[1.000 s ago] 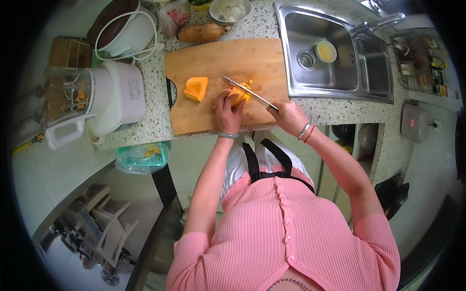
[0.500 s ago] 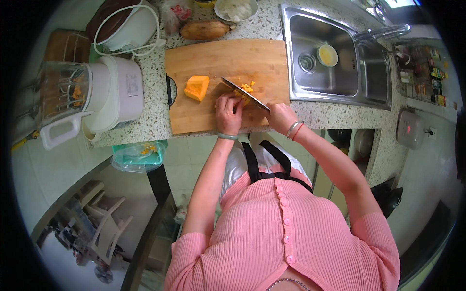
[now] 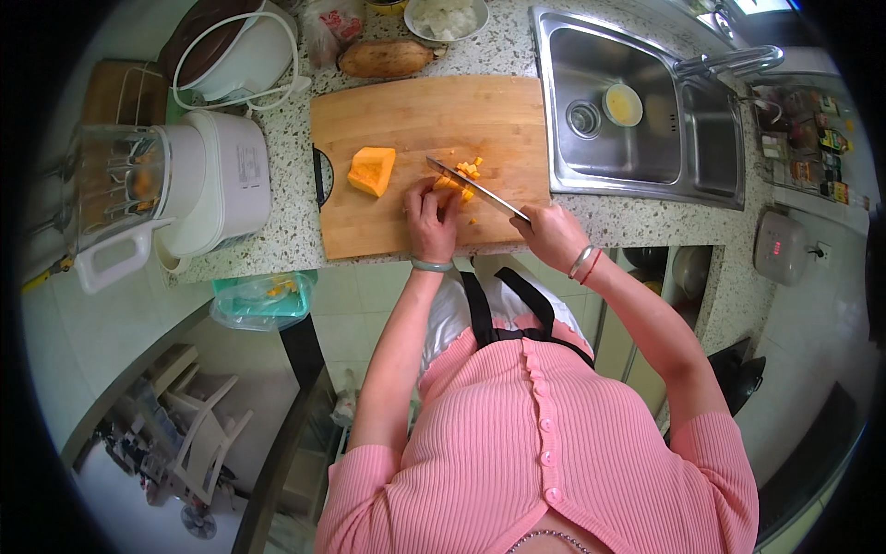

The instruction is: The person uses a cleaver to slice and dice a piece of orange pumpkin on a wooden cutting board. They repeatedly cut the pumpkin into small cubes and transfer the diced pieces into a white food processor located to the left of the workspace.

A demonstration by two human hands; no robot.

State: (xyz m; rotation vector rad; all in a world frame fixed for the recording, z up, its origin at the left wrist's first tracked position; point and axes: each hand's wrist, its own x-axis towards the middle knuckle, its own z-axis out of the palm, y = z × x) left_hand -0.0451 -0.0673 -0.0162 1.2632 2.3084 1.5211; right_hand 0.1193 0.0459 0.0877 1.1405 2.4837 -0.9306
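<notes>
My right hand (image 3: pixel 554 235) is closed round the handle of a kitchen knife (image 3: pixel 494 200), whose blade slants up and left over the cutting board (image 3: pixel 415 102). Left of the blade, my left hand (image 3: pixel 431 222) has its bent fingers pressed on small strips of pumpkin (image 3: pixel 447 184), partly hidden by fingers and blade. Diced orange bits (image 3: pixel 471 170) lie just beyond the blade, with a few crumbs scattered around. A larger pumpkin chunk (image 3: pixel 372 172) rests on the board to the left, apart from both hands.
A brown sweet potato (image 3: pixel 386 58) and a white bowl (image 3: pixel 448 18) sit behind the board. At right is a steel sink (image 3: pixel 609 74) holding a small bowl (image 3: pixel 623 105). A white blender-like appliance (image 3: pixel 231 175) stands left. Below the counter edge hangs a green bin (image 3: pixel 263 300) with peelings.
My right hand has drawn the knife to the right and a little toward me. The left hand has shifted slightly left, still at the pumpkin strips.
</notes>
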